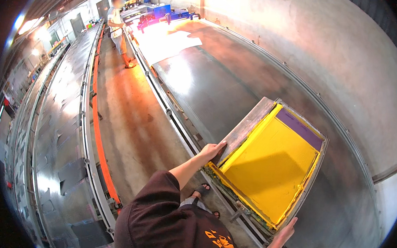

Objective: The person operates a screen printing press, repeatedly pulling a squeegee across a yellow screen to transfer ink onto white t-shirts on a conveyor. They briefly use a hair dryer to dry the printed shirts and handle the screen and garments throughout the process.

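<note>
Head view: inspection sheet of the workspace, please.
Surface: long dark print table, glossy, metal rail along its edge.
Job's things: framed printing screen lies flat on the table, yellow mesh, purple strip at its far end.
Clutter: white sheet and blue equipment far up the table.
Grippers: left hand grips the screen's near-left edge; right hand rests at its near corner, fingers open.
Cables: nothing seen.
Surroundings: aisle floor, second long table at left, another person standing far up the aisle, plain wall right.
</note>
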A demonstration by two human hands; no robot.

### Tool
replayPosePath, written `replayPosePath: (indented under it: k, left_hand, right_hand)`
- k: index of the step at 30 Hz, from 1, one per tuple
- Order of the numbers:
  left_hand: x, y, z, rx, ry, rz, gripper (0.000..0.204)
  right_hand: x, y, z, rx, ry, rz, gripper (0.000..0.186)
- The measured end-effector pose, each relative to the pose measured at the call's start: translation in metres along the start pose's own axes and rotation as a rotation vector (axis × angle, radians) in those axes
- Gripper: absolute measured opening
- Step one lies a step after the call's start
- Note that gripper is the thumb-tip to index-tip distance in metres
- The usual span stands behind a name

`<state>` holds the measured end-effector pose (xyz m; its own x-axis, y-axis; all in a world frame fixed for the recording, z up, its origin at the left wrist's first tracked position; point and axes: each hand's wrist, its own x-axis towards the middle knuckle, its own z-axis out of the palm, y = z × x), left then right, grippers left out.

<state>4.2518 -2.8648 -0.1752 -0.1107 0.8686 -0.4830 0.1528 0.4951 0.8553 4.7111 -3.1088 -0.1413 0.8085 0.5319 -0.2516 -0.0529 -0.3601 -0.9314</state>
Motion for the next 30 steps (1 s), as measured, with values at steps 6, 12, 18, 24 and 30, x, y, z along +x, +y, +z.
replayPosePath:
  k: [6,12,18,24,30]
  left_hand:
    - [-0.024,-0.018,0.052,-0.158,-0.041,-0.031,0.071]
    - [-0.001,-0.049,0.072,-0.155,-0.078,-0.060,0.075]
    - [-0.006,-0.037,0.075,-0.131,-0.050,-0.109,0.077]
    - [-0.004,-0.044,0.076,-0.008,-0.017,-0.105,0.079]
    - [0.001,-0.042,0.078,-0.016,0.005,-0.167,0.084]
  right_hand:
    - [0.037,0.027,-0.031,0.132,-0.004,-0.030,0.069]
    - [0.066,0.084,-0.027,-0.061,0.267,0.100,0.075]
    - [0.090,0.120,-0.033,-0.151,0.225,0.231,0.082]
    - [0.107,0.142,-0.039,-0.201,0.309,0.314,0.074]
    - [0.110,0.142,-0.041,-0.147,0.310,0.268,0.075]
